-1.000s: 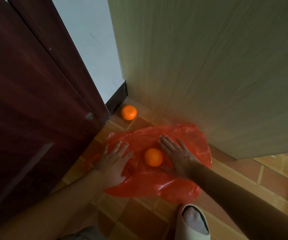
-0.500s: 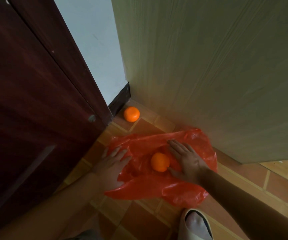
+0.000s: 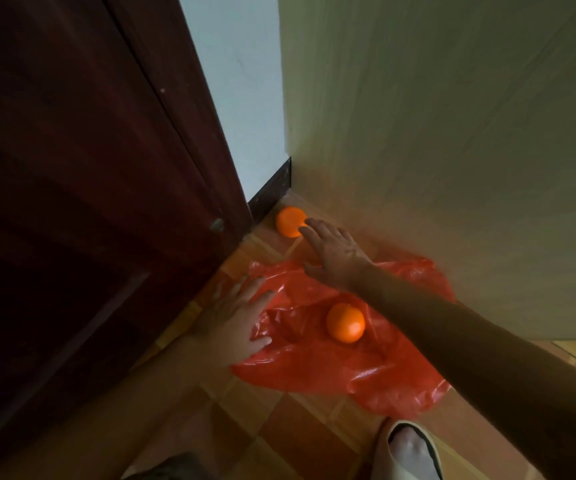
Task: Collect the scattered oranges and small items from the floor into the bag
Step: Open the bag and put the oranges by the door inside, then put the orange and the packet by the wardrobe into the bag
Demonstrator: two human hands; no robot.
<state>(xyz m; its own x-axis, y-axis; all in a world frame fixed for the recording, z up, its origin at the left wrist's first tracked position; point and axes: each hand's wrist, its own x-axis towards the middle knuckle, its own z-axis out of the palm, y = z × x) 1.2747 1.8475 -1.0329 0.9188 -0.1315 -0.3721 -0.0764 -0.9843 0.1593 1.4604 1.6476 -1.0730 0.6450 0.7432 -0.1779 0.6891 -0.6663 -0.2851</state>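
Here, straight fingers of the right hand [image 3: 335, 251] touch an orange [image 3: 290, 221] lodged in the corner by the dark door [image 3: 72, 202], apparently to draw it out. The left hand [image 3: 241, 323], fingers spread flat, pins the red plastic bag [image 3: 314, 368] to the tiled floor [image 3: 262, 438], likely steadying it. A second round, bright orange [image 3: 345, 323] sits on the crumpled bag.
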